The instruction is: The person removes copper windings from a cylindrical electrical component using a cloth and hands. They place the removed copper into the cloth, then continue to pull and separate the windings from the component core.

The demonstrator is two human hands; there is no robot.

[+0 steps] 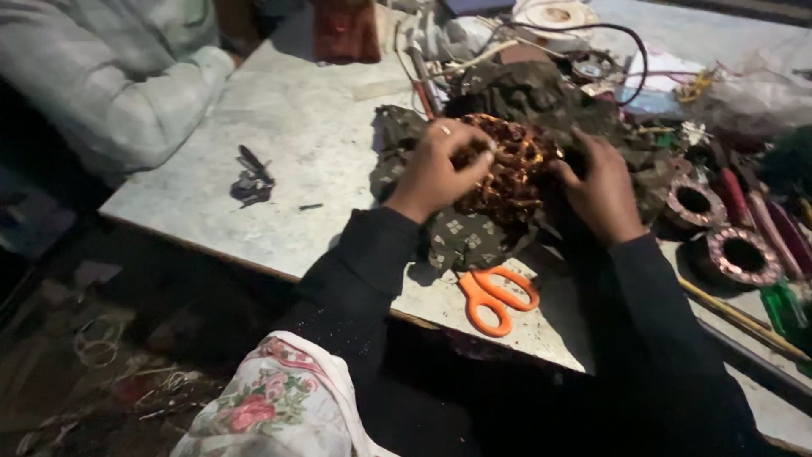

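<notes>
A round coil of copper wire windings [510,166] lies on a dark patterned cloth [468,239] near the middle of the table. My left hand [438,167] grips its left side, fingers curled over the wires, a ring on one finger. On the coil's right side rests my right hand [602,184], fingers pressed into the windings and cloth. Both sleeves are dark. Whether the coil is lifted off the cloth I cannot tell.
Orange-handled scissors [495,296] lie near the table's front edge [254,262]. Two wound stators [740,254] stand at the right among screwdrivers [765,222]. Cables and tape [554,14] clutter the back. Small dark metal parts [252,179] lie at the left. Another person's pale sleeve [127,76] rests at the far left.
</notes>
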